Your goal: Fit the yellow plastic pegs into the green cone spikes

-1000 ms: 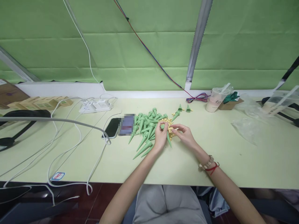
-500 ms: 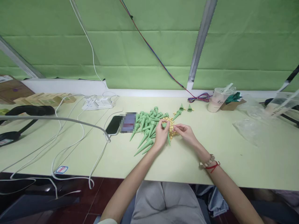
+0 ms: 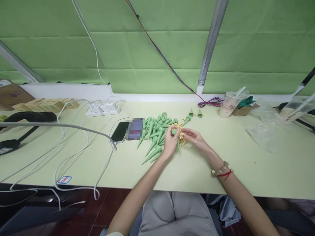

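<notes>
My left hand (image 3: 171, 141) is closed around a green plastic plant-watering spike (image 3: 179, 148), whose pointed end sticks out below the fingers, toward me. Close by on the right, my right hand (image 3: 196, 139) has its thumb and forefinger nearly together by the spike's cap end; anything between them is too small to make out. Under and behind the hands lies a heap of small yellow plastic pieces (image 3: 182, 143). To the left spreads a pile of green spikes (image 3: 154, 151). Beyond the hands, a few spikes with yellow pieces attached (image 3: 199, 113) stand or lie apart.
A phone (image 3: 120, 132) and a blurred purple item (image 3: 135, 128) lie left of the pile. White cables (image 3: 86, 144) run from a power strip (image 3: 103, 109) across the left side. Drink cups (image 3: 227, 105) and clear plastic bags (image 3: 261, 137) are at the right.
My right hand has shifted slightly, its fingers a little straighter and its wrist a bit further right. My left hand stays nearly still with the spike.
</notes>
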{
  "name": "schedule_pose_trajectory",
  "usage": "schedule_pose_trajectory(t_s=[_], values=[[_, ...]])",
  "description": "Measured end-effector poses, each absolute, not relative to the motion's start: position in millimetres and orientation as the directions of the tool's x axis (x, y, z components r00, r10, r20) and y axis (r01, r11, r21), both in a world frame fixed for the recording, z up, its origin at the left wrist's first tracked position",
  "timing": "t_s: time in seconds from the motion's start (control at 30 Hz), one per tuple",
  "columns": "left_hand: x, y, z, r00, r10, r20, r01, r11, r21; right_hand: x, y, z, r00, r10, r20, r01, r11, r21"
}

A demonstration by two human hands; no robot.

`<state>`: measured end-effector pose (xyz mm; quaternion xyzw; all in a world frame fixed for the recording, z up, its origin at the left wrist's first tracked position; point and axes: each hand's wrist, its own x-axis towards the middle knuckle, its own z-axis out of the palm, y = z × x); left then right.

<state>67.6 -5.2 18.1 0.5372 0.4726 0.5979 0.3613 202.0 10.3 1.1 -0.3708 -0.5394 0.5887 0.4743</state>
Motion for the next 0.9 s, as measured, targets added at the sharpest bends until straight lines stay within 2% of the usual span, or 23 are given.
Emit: schedule_pose_trajectory(t_s=[0.1,0.53,0.63,0.9], values=[[66,-5,21,-0.169,0.934,0.314,0.104,-0.3,0.948,202,11,1,-0.27,0.962,0.04,-0.132,0.005,-0.991],[66,-2,20,-0.165,0.937,0.308,0.091,-0.296,0.951,199,9,4,-0.257,0.956,0.142,-0.12,0.114,-0.986],[66,-1,19,-0.158,0.937,0.311,0.107,-0.297,0.949,199,10,3,-0.248,0.962,0.116,-0.106,0.092,-0.99],[61,5,13,-0.21,0.95,0.231,0.024,-0.231,0.973,209,18,-3,-0.226,0.961,0.157,-0.038,0.153,-0.988]])
